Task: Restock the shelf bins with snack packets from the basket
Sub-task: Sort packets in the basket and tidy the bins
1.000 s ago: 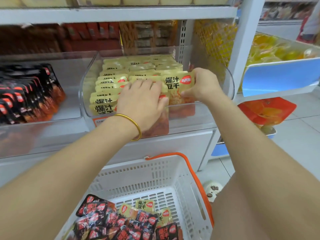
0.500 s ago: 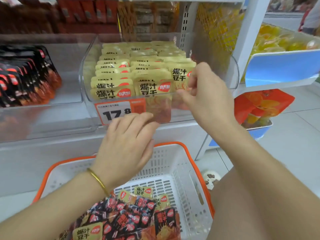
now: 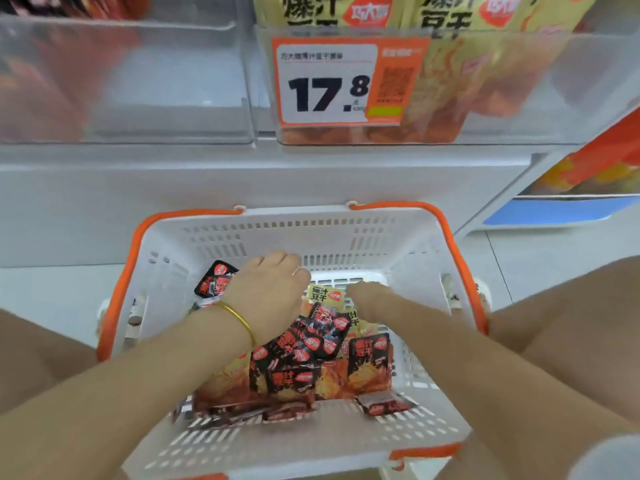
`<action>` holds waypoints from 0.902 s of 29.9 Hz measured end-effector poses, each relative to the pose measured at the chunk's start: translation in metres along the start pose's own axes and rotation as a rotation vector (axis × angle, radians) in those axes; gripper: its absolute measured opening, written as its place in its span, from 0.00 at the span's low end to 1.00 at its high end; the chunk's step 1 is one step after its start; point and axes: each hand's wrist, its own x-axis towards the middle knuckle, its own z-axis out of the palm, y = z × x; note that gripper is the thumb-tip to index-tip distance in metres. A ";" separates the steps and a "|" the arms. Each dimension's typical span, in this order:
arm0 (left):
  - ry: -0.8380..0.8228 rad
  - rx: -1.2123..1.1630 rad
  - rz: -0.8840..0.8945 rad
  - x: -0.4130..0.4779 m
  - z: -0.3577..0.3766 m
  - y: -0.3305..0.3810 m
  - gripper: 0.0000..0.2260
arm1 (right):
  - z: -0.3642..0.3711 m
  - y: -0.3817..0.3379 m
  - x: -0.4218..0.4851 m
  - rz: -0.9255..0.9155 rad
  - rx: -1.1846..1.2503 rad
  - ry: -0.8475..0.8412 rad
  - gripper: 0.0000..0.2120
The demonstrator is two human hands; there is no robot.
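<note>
Both my left hand and right hand reach into the basket; I cannot tell their grip. Black and yellow packets lie mixed there, so I risk grabbing the wrong flavour.

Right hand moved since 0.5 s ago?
Yes. The right hand has come down from the yellow-packet bin into the white basket, onto the packets there.

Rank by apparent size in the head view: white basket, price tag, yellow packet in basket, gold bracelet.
1. white basket
2. price tag
3. yellow packet, partly covered
4. gold bracelet
The last two look close; unsure.
</note>
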 end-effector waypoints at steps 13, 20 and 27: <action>-0.118 -0.082 -0.056 0.012 0.007 -0.004 0.19 | -0.028 0.018 0.010 0.062 -0.037 0.033 0.14; -0.046 -0.747 -0.201 0.022 -0.030 0.006 0.24 | -0.153 0.011 -0.099 -0.207 0.016 0.116 0.16; 0.324 -0.968 -0.216 0.025 -0.100 0.024 0.09 | -0.175 0.021 -0.191 -0.283 0.830 0.413 0.05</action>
